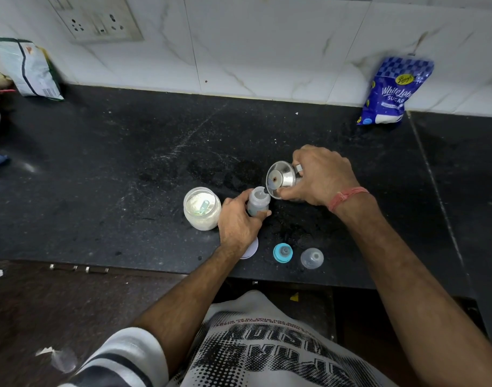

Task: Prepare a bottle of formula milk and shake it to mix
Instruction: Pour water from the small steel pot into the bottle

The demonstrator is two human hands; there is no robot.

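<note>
Baby bottle (258, 205) is the small translucent plastic one standing upright on the black speckled stone counter (127, 169), cap off, with the left hand (239, 222) wrapped around its body, thumb on the near side and fingers curled round the back. Right hand (317, 177) has a shiny steel cup (281, 178) tipped right over toward the bottle's open mouth, fingers curled round the cup's body and thumb pressed under its rim, so the flared rim sits just at the neck of the bottle. You can see a bit of liquid sitting at the lip of the cup, though I can't tell how full the bottle is. A red thread band (346, 198) is round the right wrist. Just left of the bottle is a squat clear jar (202, 208) of white powder with a pale green scoop (203, 206) stuck in it. Nearer the counter edge: a flat white round lid (251, 250) half hidden under the left wrist, a blue screw ring with the teat (283, 252), and a clear domed cap (311, 257). Further back against the marble-look wall tiles leans a glossy blue sugar bag (393, 90), and a crinkly white-and-green packet (26, 68) is off in the far left corner.
</note>
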